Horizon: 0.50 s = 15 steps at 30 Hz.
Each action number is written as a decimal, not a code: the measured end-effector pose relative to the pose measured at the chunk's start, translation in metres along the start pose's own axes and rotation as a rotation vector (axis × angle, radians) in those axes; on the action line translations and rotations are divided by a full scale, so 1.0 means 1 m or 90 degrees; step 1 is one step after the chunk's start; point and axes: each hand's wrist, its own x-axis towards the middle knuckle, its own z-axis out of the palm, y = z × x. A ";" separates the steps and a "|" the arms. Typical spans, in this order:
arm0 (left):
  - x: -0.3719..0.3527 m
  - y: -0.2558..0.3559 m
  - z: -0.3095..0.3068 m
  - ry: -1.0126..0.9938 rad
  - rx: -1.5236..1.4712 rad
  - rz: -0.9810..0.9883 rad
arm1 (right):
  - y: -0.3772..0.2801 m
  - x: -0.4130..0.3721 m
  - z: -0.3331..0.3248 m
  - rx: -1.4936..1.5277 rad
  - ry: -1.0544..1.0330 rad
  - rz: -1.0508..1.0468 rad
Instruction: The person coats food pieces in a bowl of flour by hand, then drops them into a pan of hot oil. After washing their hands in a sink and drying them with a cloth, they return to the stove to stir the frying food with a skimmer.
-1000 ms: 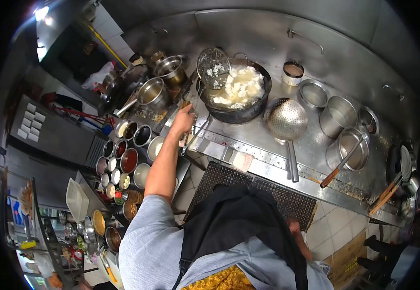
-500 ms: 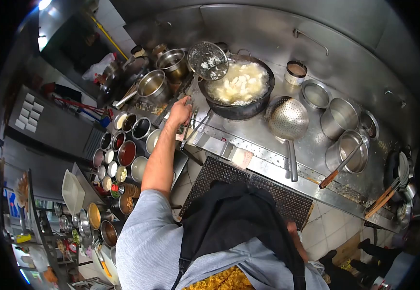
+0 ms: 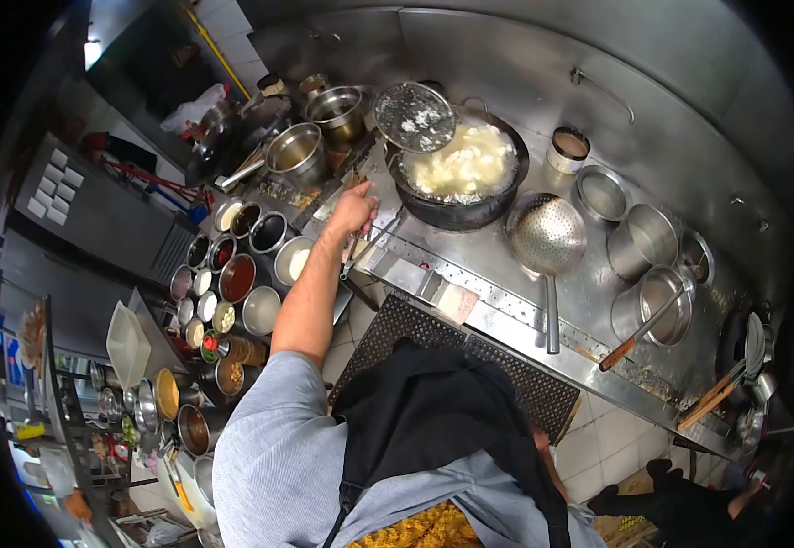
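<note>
Steel-wire skimmer (image 3: 415, 117) gripped at handle by left hand (image 3: 353, 212); lies ahead-right of it, long axis slanting over wok (image 3: 456, 215) left rim. Right hand (image 3: 537, 445) seemingly low behind apron (image 3: 433, 420); grip impossible to tell.

I log one view only: head-worn fisheye, high above the wearer's shoulders (image 3: 287, 457), facing forward and steeply down onto the steel counter (image 3: 506, 265). The wok (image 3: 461, 173) sits far, upper centre.
</note>
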 end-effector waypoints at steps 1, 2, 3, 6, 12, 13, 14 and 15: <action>-0.003 -0.002 0.006 -0.028 -0.014 -0.013 | -0.002 -0.005 0.003 0.007 0.009 0.000; -0.003 -0.005 0.011 -0.057 -0.027 -0.026 | -0.004 -0.008 0.007 0.013 0.019 0.000; 0.003 -0.017 0.016 -0.081 -0.043 -0.016 | -0.006 -0.012 0.012 0.020 0.032 0.000; 0.016 -0.014 0.022 -0.115 -0.068 -0.053 | -0.013 -0.031 0.031 0.047 0.078 0.001; 0.110 0.014 -0.007 -0.006 0.193 0.099 | 0.044 0.025 0.037 0.057 0.026 -0.061; 0.143 0.014 -0.015 -0.011 0.186 0.103 | 0.055 0.036 0.036 -0.333 0.100 -0.412; 0.181 0.009 -0.021 0.095 0.317 0.246 | 0.068 0.044 0.038 -0.734 0.170 -0.748; 0.215 0.008 -0.026 0.205 0.445 0.389 | 0.031 0.000 0.049 -0.735 0.179 -0.744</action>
